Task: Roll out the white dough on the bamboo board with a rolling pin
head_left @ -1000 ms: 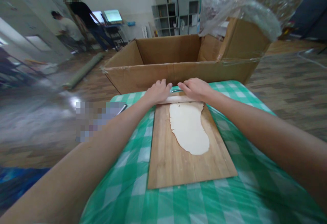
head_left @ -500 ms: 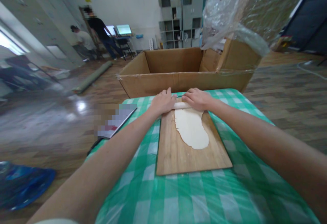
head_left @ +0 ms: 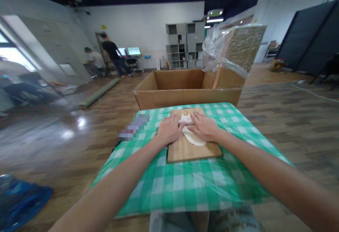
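Observation:
A wooden cutting board lies on the table, with a flat, thin sheet of pale dough on it. Across the dough lies a light-coloured rolling pin, mostly covered by both hands. My left hand presses down over its left end, while my right hand covers the right end. The thumbs sit near each other on the near side of the pin. Some dough shows beyond the pin, and a rounded tongue of it spreads on the near side.
A green checked cloth under clear plastic covers the table. A blurred-out flat object sits at its left edge. Behind stands a large open cardboard box. A blue plastic bag is on the floor; several people are at the back left.
Both hands and the rolling pin have come from the board's far end back toward me, onto the middle of the dough. The camera has tilted up, showing more ceiling.

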Motion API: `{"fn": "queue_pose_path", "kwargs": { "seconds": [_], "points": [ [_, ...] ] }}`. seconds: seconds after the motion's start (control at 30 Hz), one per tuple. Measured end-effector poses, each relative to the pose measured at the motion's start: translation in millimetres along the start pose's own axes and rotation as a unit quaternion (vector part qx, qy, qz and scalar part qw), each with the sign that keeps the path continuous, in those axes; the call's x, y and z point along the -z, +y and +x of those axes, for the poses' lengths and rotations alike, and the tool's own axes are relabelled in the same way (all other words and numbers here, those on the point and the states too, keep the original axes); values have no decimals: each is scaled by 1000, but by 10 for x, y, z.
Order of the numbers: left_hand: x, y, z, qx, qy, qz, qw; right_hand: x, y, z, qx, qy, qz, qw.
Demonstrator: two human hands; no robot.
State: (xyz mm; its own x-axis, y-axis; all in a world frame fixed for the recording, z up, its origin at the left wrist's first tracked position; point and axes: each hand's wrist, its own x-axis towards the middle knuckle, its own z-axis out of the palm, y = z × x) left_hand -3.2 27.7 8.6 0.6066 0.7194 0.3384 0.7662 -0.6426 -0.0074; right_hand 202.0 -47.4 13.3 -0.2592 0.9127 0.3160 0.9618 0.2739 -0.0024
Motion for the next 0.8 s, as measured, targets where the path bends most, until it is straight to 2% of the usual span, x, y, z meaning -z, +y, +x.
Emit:
{"fn": "queue_pose_path", "kwargs": {
  "seconds": [0.17, 0.37, 0.53, 0.67, 0.8],
  "points": [
    [136, 94, -293, -17, 20, 15, 1000, 71, -221, -311, -16, 13, 14, 1000],
    [287, 121, -436, -47, -1, 10, 999, 190, -442, -504, -42, 34, 22, 998],
    [310, 52, -511, -84, -10, 3, 996, 326, -553, -616, -62, 41, 50, 996],
    [276, -3, -450, -112, -29, -19, 993, 336, -570, -521, -90, 20, 30, 995],
    [173, -14, -258, -98, -47, -30, 994, 165, -506, -215, -118, 15, -1, 993]
  ]
}}
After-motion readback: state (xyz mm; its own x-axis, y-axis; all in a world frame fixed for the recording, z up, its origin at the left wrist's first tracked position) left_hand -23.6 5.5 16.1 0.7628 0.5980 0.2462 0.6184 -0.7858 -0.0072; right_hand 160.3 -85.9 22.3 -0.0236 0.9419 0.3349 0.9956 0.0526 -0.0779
